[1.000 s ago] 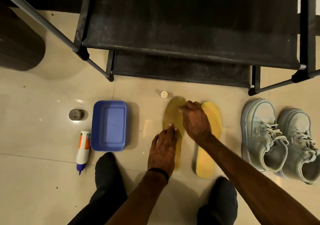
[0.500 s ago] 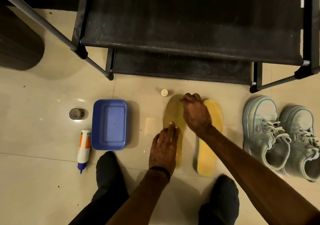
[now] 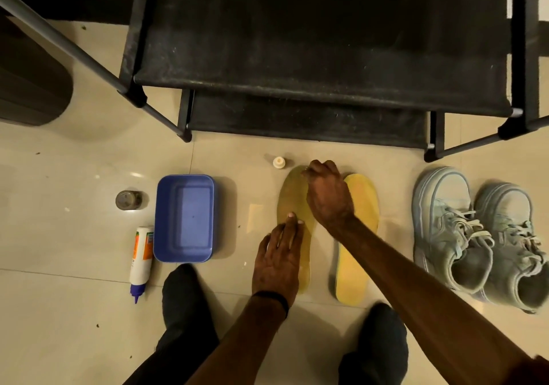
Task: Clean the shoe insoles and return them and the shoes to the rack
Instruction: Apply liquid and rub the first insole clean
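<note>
Two insoles lie side by side on the tile floor in front of the black shoe rack (image 3: 297, 87). The left insole (image 3: 292, 194) looks darker and damp; the right insole (image 3: 361, 206) is bright yellow. My left hand (image 3: 277, 263) lies flat on the left insole's middle and heel, pressing it down. My right hand (image 3: 326, 194) reaches across with bunched fingers touching the left insole's toe end; whether it holds anything is hidden. A pair of pale blue sneakers (image 3: 445, 221) (image 3: 511, 236) stands to the right, without insoles.
A blue plastic tub (image 3: 184, 218) sits left of the insoles, with a white squeeze bottle (image 3: 141, 254) lying beside it and a small round jar (image 3: 128, 200) further left. A small white cap (image 3: 278, 162) stands near the rack. My dark-clothed legs (image 3: 184, 310) flank the insoles.
My right hand has slid along the left insole toward its toe end. The left hand stays pressed in place.
</note>
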